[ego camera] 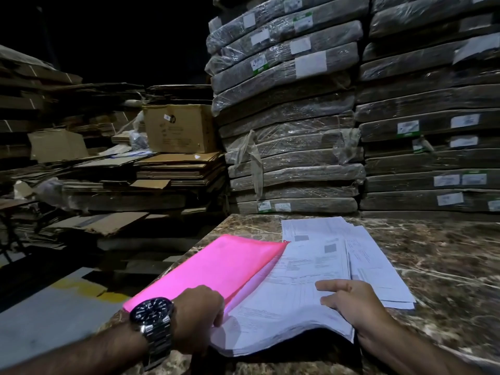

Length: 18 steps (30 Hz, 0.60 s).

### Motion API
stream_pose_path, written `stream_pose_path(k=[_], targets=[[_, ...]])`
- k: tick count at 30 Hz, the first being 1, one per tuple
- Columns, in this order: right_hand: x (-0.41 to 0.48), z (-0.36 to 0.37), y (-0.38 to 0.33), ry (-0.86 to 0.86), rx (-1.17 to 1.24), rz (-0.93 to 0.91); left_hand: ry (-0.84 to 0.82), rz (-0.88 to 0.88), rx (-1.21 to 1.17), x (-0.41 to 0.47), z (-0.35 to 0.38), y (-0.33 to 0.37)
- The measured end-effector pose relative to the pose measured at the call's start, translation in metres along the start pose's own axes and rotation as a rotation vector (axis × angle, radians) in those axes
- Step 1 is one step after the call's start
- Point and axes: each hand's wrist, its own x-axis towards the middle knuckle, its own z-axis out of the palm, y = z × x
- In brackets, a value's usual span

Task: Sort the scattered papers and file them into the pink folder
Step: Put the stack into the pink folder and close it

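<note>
A pink folder (216, 269) lies on the marble table (446, 266), its cover lifted on the left. My left hand (198, 309), with a watch on the wrist, grips the near edge of that cover where it meets the papers. A thick stack of printed papers (292, 293) sits inside the folder, its near edge hanging over the table's front. My right hand (354, 304) rests on the right side of this stack, index finger pointing left across the top sheet. More loose sheets (373, 255) lie fanned out behind and to the right.
Tall stacks of plastic-wrapped flat packages (292, 117) rise right behind the table. Piles of flattened cardboard (167, 169) and a brown box (178, 128) fill the left background. The floor (40, 315) lies below the table's left edge.
</note>
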Motion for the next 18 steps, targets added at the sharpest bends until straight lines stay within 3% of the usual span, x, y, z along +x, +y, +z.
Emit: stream_pose_path(k=[4, 10, 18], targets=[[0.003, 0.005, -0.002, 0.014, 0.065, 0.071, 0.058, -0.028, -0.042, -0.005, 0.001, -0.004], [0.005, 0.026, -0.001, 0.129, 0.026, 0.038, 0.259, -0.028, -0.089, -0.015, 0.002, -0.003], [0.01, 0.034, -0.012, 0.141, 0.017, 0.022, 0.221, -0.113, -0.005, -0.024, -0.009, -0.005]])
